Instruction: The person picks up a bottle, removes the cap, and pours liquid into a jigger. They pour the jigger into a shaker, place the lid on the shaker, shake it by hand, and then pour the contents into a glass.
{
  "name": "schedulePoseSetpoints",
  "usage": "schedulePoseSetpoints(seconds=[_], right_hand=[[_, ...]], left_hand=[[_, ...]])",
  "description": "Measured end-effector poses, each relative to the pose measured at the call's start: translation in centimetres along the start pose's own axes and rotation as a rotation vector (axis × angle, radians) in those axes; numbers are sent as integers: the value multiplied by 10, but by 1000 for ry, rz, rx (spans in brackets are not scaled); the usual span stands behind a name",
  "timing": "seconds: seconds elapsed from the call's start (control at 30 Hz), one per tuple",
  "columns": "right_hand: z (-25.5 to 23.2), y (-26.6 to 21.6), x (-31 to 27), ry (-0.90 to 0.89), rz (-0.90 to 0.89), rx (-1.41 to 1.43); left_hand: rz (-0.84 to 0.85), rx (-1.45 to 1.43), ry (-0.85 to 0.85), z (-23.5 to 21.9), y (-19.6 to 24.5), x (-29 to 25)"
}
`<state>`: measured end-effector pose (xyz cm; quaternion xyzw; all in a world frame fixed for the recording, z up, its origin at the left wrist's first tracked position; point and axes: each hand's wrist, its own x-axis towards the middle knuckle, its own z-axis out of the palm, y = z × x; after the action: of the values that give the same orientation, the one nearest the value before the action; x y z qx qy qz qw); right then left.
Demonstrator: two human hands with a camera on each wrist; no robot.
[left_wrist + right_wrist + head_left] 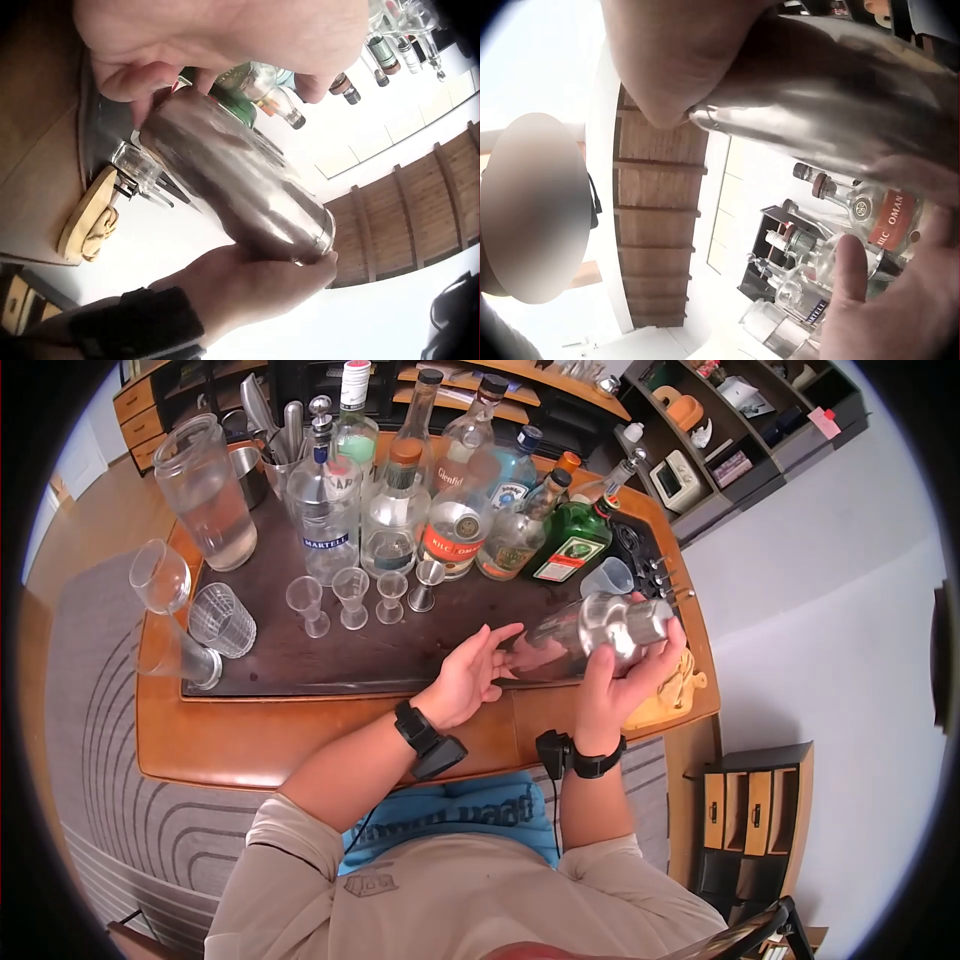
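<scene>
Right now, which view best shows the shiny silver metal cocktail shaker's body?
The left wrist view: the shaker spans mid-frame, large, most of its long side showing. The head view shows it smaller, in the bare right hand; the right wrist view, close but cut off by the frame edge.

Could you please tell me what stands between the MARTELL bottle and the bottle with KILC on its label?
A clear bottle with an orange-brown stopper stands between them, as the head view shows.
</scene>
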<state>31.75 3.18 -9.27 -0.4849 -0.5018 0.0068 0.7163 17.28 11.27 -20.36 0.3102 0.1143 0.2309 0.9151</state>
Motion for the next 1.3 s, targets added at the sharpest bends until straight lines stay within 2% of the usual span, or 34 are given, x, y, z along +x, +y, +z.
schedulePoseSetpoints(seconds=[0.03, 0.1, 0.13, 0.17, 0.23, 0.3, 0.33, 0.37, 0.43, 0.5, 0.53, 0.57, 0.63, 0.7, 0.73, 0.77, 0.83, 0.87, 0.9, 0.97, 1.03, 1.07, 1.1, 1.17, 1.2, 1.23, 1.3], right_hand=[[-3, 7, -2, -1, -1, 1], [-6, 16, -5, -258, -431, -212], [-15, 13, -3, -465, -620, -190], [-13, 4, 1, -463, -620, -192], [-9, -6, 7, -660, -869, -159], [-13, -5, 2, -473, -527, -233], [-10, 23, 4, -317, -556, -79], [-11, 13, 2, -207, -237, -47], [1, -5, 12, -28, -41, -128], [-8, 12, 5, -197, -294, -292], [-17, 11, 9, -403, -504, -268], [-21, 8, 16, -608, -633, -181], [-22, -4, 25, -654, -712, -195], [-11, 10, 13, -281, -429, -112], [-8, 9, 7, -102, -197, -37], [-7, 1, 9, -117, -146, -101], [-13, 13, 5, -255, -395, -233], [-14, 10, 4, -395, -525, -244], [-13, -12, 13, -608, -677, -311], [-10, -16, 11, -572, -738, -292], [-13, 21, 1, -260, -481, -145], [-7, 10, 2, -102, -216, -61], [3, -6, 4, 17, -38, 15], [-1, 4, 1, -147, -347, -202], [-2, -3, -2, -298, -497, -266], [-7, -13, 1, -519, -563, -238], [-11, -17, -3, -676, -650, -252]], left_hand=[[2, 1, 0, -2, -2, 2], [8, 13, 4, 1, -1, 2], [6, 15, 3, 4, -2, 3], [18, -58, 41, 15, 1, 1], [31, -133, 82, 17, 0, 3], [55, 0, -12, 3, -5, 5], [10, 16, -13, -3, -3, 3], [11, 16, -10, 0, -1, 0], [2, -26, 37, 9, 4, -3], [-2, -23, 38, 9, 1, -1], [-9, -24, 46, 7, -2, 1], [-8, -25, 46, 5, -4, 3], [38, -58, 44, 0, -8, 5], [23, -38, 39, 4, -3, -2], [21, -13, 26, 6, 1, -2], [26, -11, 24, 5, 1, -1], [15, 2, 26, 1, -2, 1], [15, 2, 26, 5, -2, 1], [49, -58, 65, 12, -1, 2], [80, -118, 103, 13, 0, 2], [40, -47, 27, 3, 1, 0], [43, -47, 27, 3, 1, 0], [35, -46, 21, 4, 1, -1], [27, -41, 13, 3, -2, 1], [54, -71, 21, 0, -8, 5], [83, -102, 29, -2, -12, 8], [72, -150, 80, 18, 0, 5]])
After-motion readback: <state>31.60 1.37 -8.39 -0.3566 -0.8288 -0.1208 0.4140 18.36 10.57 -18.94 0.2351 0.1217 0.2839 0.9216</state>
